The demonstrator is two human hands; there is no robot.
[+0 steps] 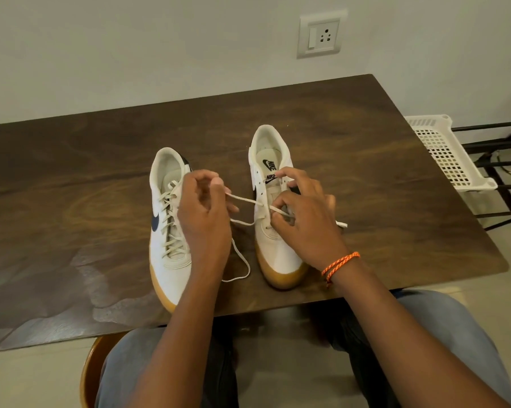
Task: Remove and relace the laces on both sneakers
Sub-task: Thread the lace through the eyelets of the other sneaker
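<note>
Two white sneakers stand on the dark wooden desk, toes toward the person. The left sneaker is fully laced. Just right of it, the right sneaker is partly laced; the left hand pinches its lace, while the right hand pinches the lace at the eyelets.

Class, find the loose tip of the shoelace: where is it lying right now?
In the head view, the lace tip lies on the table, just right of the right hand and the right sneaker.
</note>
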